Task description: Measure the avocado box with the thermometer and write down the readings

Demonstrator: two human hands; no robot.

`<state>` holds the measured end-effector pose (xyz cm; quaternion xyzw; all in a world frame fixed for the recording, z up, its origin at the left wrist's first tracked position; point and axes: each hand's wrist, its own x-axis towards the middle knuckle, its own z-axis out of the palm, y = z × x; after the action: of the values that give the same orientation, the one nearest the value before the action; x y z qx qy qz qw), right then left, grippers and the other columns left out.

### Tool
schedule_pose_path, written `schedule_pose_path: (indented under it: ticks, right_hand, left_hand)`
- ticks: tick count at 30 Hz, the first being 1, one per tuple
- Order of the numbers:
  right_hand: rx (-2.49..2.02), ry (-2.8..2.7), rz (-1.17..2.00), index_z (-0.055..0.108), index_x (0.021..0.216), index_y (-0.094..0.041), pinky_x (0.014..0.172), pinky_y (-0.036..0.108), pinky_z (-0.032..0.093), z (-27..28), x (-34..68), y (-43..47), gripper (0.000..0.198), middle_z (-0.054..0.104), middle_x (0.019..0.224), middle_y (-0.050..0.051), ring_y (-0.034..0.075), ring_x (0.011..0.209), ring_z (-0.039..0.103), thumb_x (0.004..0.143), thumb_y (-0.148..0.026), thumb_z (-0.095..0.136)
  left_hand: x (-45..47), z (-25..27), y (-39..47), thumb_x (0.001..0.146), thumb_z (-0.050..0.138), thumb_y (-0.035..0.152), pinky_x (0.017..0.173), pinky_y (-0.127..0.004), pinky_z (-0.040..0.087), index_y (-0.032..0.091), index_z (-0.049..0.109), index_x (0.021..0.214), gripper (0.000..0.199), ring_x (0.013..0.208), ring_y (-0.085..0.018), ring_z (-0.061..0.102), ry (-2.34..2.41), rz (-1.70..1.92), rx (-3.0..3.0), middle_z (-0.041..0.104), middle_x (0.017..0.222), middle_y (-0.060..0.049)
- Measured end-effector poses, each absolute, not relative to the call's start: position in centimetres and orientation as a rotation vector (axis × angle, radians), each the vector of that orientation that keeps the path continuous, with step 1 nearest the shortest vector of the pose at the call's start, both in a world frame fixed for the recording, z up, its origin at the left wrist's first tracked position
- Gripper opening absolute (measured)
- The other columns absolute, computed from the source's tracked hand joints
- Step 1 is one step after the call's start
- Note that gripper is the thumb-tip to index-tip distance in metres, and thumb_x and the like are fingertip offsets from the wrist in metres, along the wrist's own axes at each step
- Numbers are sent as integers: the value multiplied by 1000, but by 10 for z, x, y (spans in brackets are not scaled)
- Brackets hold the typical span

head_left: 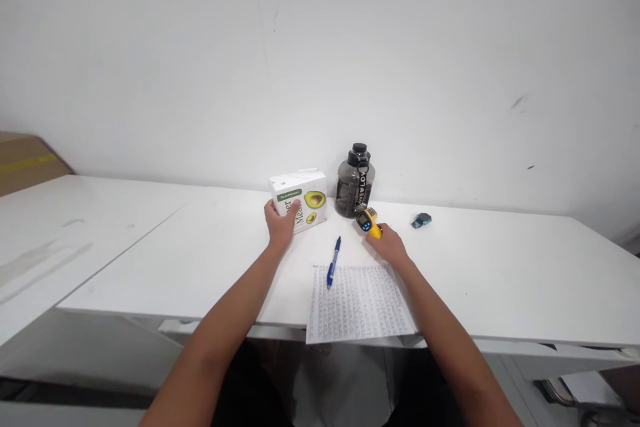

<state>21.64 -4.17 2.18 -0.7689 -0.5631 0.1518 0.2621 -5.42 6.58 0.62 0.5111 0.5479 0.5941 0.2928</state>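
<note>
My left hand (pixel 281 221) grips a white carton with avocado pictures (pixel 314 187) by its left side, thumb across the printed front. In my right hand (pixel 389 244) is a yellow and black infrared thermometer (pixel 370 221), held by its handle with the small screen facing me. Just behind the thermometer stands a dark, see-through water jug (pixel 354 180) with a black cap, upright against the wall. Between my forearms lies a printed sheet of paper (pixel 357 307), its lower edge hanging over the table's front. A blue pen (pixel 333 263) rests partly on the sheet's top edge.
A small dark blue object (pixel 421 220), kind unclear, lies right of my right hand. The white table (pixel 520 267) backs onto a white wall (pixel 320 67). At the far left is a cardboard box (pixel 25 161) with yellow tape.
</note>
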Motion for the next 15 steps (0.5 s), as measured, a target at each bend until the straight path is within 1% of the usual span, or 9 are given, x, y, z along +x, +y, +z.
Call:
schedule_pose_path:
  ticks: [3,6,10,15]
  right_hand:
    - [-2054,-1550,494,64,113,-15,75,37,49,25,208,-47,38,74,107,17,31,93,69,83,-38,62]
    - [-1910,-1587,594,63,117,-18,79,37,50,25,192,-52,41,73,104,12,28,92,69,82,-39,62]
    - [-1608,-1637,682,60,121,-21,83,37,50,18,175,-58,47,71,106,7,24,92,66,78,-39,65]
    - [-1378,-1679,681,58,123,-20,83,38,51,12,170,-61,48,70,107,7,22,89,63,77,-36,63]
  left_hand:
    - [-53,13,62,78,75,54,98,-33,55,22,39,121,64,116,-20,64,1359,1653,1157,58,131,-12]
    - [-51,17,60,76,79,49,97,-36,55,22,41,120,64,113,-21,65,1305,1657,1089,61,128,-12]
    - [-46,18,55,77,79,47,95,-39,56,20,47,116,57,110,-23,67,1288,1638,1063,65,122,-11]
    - [-37,16,45,79,76,53,91,-41,57,19,52,116,56,105,-25,68,1230,1526,1174,68,118,-12]
